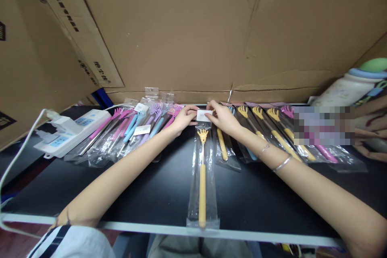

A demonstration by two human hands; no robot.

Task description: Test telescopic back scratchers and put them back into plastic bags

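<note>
A yellow back scratcher (pixel 202 193) with a hand-shaped head lies upright in front of me inside a clear plastic bag (pixel 193 205). A small white label (pixel 204 115) is at the top end of this bag. My left hand (pixel 186 119) is closed, pinching the label's left edge with thumb and fingertips. From the other side my right hand (pixel 223 117) pinches the label's right edge, with its thumb over the front. Under my right wrist lies another bagged back scratcher (pixel 222 145) with a yellow handle, its head partly hidden by the hand.
Several bagged pink, blue and purple back scratchers (pixel 146 119) are piled on the left. More bagged yellow ones (pixel 279 139) lie on the right. A white power strip (pixel 75 133) stands at far left, a bottle (pixel 341 88) at far right, beside another person's hand (pixel 371 121). Cardboard (pixel 193 32) walls the back.
</note>
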